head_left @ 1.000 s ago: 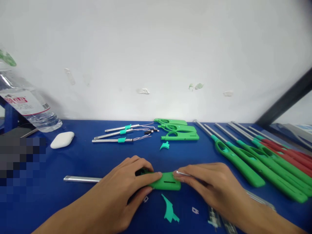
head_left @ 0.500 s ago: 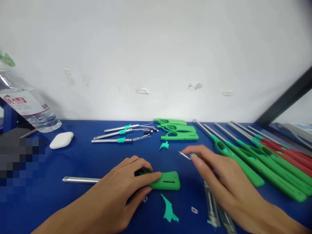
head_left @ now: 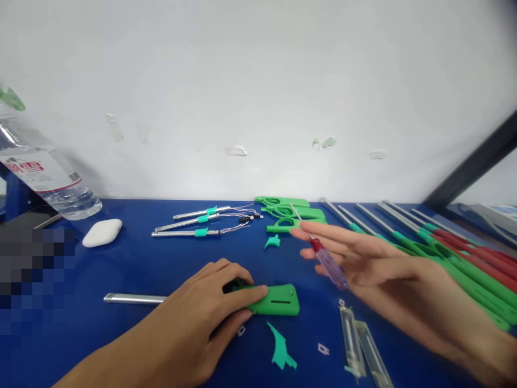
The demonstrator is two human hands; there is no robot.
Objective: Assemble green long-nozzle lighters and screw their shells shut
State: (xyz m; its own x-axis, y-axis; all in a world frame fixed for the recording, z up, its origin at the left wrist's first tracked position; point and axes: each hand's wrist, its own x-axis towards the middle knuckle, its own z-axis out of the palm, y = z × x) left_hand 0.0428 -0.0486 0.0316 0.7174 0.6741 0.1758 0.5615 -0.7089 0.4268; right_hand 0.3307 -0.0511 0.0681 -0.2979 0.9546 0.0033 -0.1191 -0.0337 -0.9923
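My left hand (head_left: 202,318) presses a green long-nosed lighter (head_left: 283,300) onto the blue table. Its metal tube (head_left: 133,298) sticks out to the left, and the middle is covered by my fingers. In my right hand (head_left: 388,277) lies a small screwdriver (head_left: 330,265) with a clear purple handle and red collar, held loosely across fairly straight fingers. Its thin shaft points up and left, in front of green casing halves (head_left: 299,226). Below the lighter rests a turquoise trigger piece (head_left: 279,345). Two clear fuel tanks (head_left: 353,342) lie below my right hand.
Several green and red lighters (head_left: 476,253) line the right side. Wired metal tubes (head_left: 186,233) and a small turquoise piece (head_left: 273,241) lie at the back. A white case (head_left: 102,233) and a water bottle (head_left: 52,172) are at left. Small white clips (head_left: 323,349) lie in front.
My right hand has turned over and shifted up and right, bringing the screwdriver's handle into view where only its shaft end showed. My left hand stays on the lighter.
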